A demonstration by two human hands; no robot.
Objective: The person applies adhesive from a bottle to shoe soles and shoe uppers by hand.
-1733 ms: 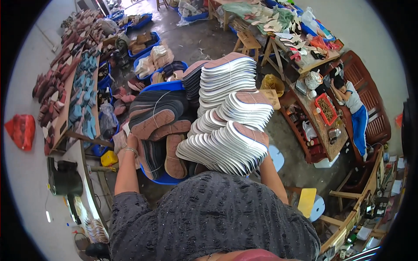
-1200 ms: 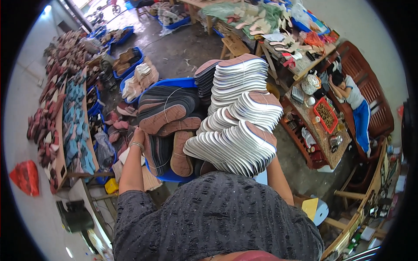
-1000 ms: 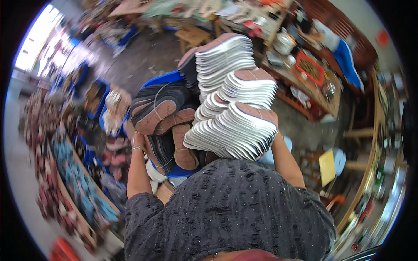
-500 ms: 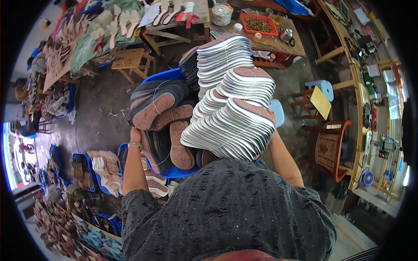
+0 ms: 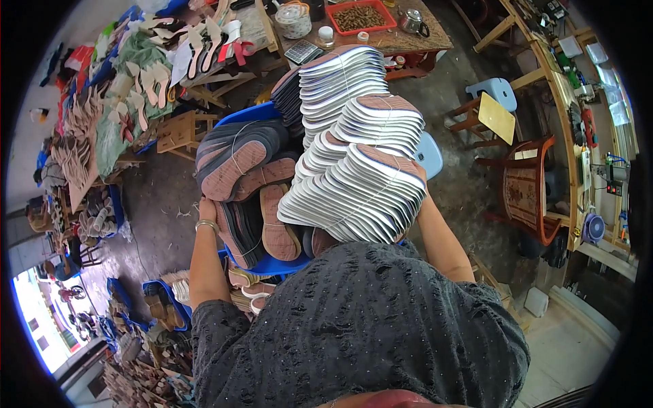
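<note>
The person carries a blue crate (image 5: 253, 114) against the chest, heaped with bundled shoe soles. The left hand (image 5: 207, 209) sits at the crate's left side, touching a bundle of dark soles (image 5: 235, 155) with pinkish treads; whether its fingers are curled under the crate or pressed flat against it cannot be told, as the load hides them. The right hand is hidden behind the right edge of the load; only the right forearm (image 5: 442, 238) shows, running up to it, so its grip cannot be told either. The load lies between the two arms, its long axis running from near the chest to far, toward a wooden table (image 5: 394, 37). Tied stacks of white-edged insoles (image 5: 357, 194) with brown tops fan out on the right half, overhanging the crate. A blue stool (image 5: 495, 92) stands far right.
</note>
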